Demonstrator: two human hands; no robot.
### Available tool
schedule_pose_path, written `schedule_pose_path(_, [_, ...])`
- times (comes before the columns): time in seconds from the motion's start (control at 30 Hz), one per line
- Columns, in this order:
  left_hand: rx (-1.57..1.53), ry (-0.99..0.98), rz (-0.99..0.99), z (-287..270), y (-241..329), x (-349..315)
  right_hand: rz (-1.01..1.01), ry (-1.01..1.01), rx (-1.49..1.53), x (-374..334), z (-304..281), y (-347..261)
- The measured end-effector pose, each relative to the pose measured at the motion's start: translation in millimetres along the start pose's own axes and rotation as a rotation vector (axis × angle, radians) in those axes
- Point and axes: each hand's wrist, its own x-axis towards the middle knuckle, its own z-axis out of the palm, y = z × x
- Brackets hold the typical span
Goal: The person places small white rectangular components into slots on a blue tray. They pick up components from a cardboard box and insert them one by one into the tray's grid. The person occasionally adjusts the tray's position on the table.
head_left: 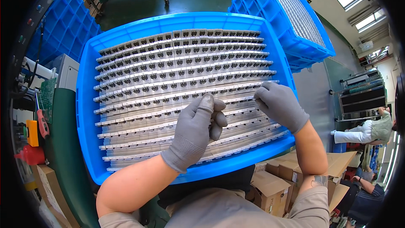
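Note:
A blue plastic crate (pixel 86 101) fills the middle of the view, packed with long rows of small grey metal parts (pixel 168 67). Both my hands wear grey knit gloves. My left hand (pixel 196 128) rests over the lower rows near the crate's centre, its fingers curled onto a strip of parts. My right hand (pixel 280 105) sits at the right end of the rows, fingertips pinching the end of one strip near the crate's right wall.
A second blue crate (pixel 291 21) of similar parts stands behind to the right. Stacked blue crates (pixel 63 21) are at left, with a circuit board and tools (pixel 42 105) on a green surface. Cardboard boxes (pixel 274 181) lie below. A seated person (pixel 367 131) is far right.

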Motion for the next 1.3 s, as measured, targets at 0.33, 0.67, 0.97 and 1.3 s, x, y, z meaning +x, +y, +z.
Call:
schedule_pose_path(0.33, [-0.006,-0.007,-0.001,-1,-1,0,-0.044,-0.081,-0.099,9,-8,-5])
schedule_pose_path(0.67, [0.006,-0.011,0.015,-1,-2,0,-0.047,-0.097,-0.064,11,-11,-4])
schedule_pose_path(0.97, [0.001,-0.018,0.015,-2,-4,0,0.034,-0.038,-0.030,11,-15,-10])
schedule_pose_path(1.3, [-0.098,-0.067,-0.108,-1,-2,0,0.091,0.070,0.320,11,-19,-21])
